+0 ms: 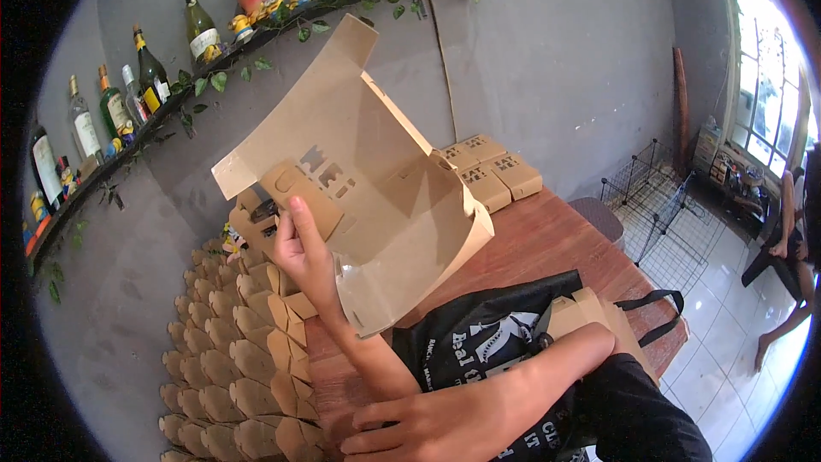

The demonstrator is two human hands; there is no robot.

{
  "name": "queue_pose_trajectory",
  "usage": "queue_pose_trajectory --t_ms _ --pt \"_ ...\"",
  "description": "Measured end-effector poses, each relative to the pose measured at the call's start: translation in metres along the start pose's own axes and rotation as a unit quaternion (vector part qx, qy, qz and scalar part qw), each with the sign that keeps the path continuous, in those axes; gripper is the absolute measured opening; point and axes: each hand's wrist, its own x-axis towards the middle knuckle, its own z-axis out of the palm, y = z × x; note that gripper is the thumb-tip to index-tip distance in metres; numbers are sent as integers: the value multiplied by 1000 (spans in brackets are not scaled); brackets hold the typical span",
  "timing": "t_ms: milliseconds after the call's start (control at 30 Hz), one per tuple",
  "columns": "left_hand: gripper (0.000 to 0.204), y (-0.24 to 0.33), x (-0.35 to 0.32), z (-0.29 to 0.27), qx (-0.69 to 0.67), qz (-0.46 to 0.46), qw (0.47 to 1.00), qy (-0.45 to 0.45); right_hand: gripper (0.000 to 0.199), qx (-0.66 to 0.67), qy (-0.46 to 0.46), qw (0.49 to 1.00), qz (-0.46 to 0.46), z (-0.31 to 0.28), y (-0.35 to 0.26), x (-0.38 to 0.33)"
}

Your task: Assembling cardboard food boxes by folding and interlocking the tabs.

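My left hand [301,244] is raised left of the middle, thumb up, and grips a large brown cardboard box [376,154] by its near left side. The box stands unfolded and tilted, with its inside facing me and dark printed letters near a tucked flap [299,197]. Low in the view my right hand [398,428] reaches leftward across my left forearm; its fingers are apart and nothing shows in them. Beneath the right forearm lies a black cloth bag [453,325] with white print. Another piece of brown cardboard [590,312] sits behind my right elbow, partly hidden.
Stacked cardboard boxes [244,351] in nested rows fill the left. Several closed small boxes [505,175] sit at the far end of the wooden table [564,235]. A shelf [342,0] carries bottles. Right are a wire pen [663,197] and another person's leg [782,325].
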Motion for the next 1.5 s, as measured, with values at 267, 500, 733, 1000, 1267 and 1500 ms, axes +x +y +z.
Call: queue_pose_trajectory --t_ms 267,500,733,1000,1267,1500 --pt "41 17 -6 -32 -2 -5 999 -54 20 -220 160 954 128 -66 25 -12" --pt "31 41 -18 -20 4 8 994 -113 26 -78 482 831 267 -91 66 -44" --pt "34 40 -21 -11 -80 -23 992 -100 24 57 445 832 325 -86 76 -48" --pt "37 34 -30 5 -82 -26 989 -119 41 -33 589 702 399 -84 83 -77" --pt "35 27 -34 11 -133 -37 982 -131 37 33 486 765 422 -88 63 -77" --pt "37 23 -32 18 -113 -58 987 -95 39 -57 470 771 426 -80 75 -64"
